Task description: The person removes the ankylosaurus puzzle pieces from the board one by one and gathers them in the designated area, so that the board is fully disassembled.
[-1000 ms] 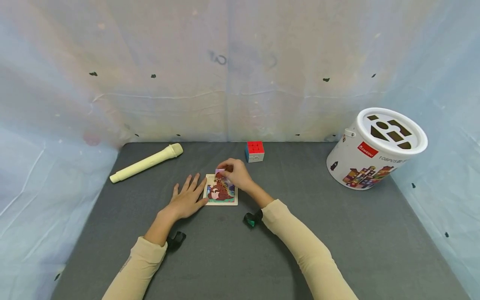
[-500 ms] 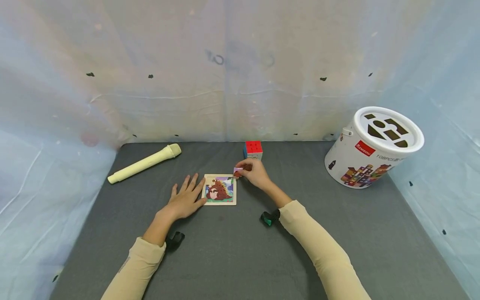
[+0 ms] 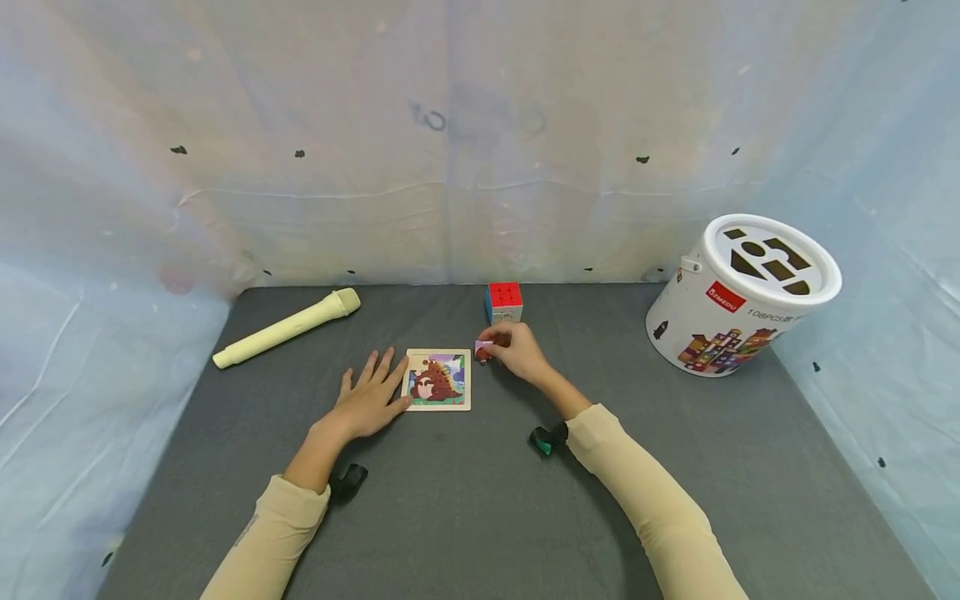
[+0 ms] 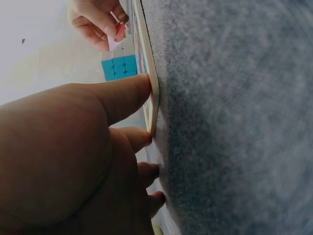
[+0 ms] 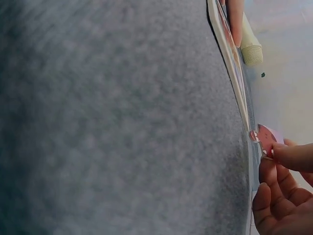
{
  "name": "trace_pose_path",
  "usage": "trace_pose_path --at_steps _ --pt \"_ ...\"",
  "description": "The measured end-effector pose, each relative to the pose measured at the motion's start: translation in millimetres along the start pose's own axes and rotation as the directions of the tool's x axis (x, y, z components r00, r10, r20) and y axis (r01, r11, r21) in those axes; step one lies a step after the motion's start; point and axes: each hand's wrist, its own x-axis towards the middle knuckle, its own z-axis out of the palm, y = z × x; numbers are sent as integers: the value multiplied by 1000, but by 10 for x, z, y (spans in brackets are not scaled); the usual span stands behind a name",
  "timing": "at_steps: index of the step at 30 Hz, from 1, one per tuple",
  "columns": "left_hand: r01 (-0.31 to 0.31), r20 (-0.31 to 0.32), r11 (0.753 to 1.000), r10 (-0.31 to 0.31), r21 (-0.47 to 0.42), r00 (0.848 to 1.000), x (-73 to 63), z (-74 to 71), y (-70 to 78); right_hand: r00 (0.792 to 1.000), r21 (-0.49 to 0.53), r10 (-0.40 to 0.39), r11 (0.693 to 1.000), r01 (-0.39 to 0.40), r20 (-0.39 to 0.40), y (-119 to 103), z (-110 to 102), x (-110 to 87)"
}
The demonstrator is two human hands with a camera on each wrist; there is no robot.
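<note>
A small square picture puzzle [image 3: 437,381] in a pale wooden frame lies on the grey table, with a reddish-brown spiky animal on it. My left hand [image 3: 367,406] lies spread at its left side; thumb and index finger touch the frame's edge. Just off the puzzle's upper right corner, my right hand [image 3: 520,354] pinches a puzzle piece [image 3: 483,351], purple and reddish brown. In the right wrist view, the piece [image 5: 267,139] is tilted up between thumb and fingers, its knob toward the frame. The left wrist view shows thumb [image 4: 129,95] against the frame edge.
Behind the right hand stands a puzzle cube [image 3: 505,302] with a red top. A pale yellow toy microphone [image 3: 287,327] lies at the back left. At the right is a white bucket [image 3: 738,300] with shaped holes in its lid. Plastic sheeting surrounds the table.
My right hand has lifted the piece from the puzzle's upper left part and carried it right, past the upper right corner, then slightly lower. The left hand stays in place.
</note>
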Motion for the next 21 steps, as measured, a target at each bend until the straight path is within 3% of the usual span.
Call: trace_pose_path --at_steps 13,21 --pt "-13 -6 1000 13 6 1000 -6 8 -7 1000 5 12 1000 -12 16 13 15 -38" --pt "-2 -4 1000 2 3 1000 -16 -6 19 1000 -66 8 998 -7 6 11 18 -42"
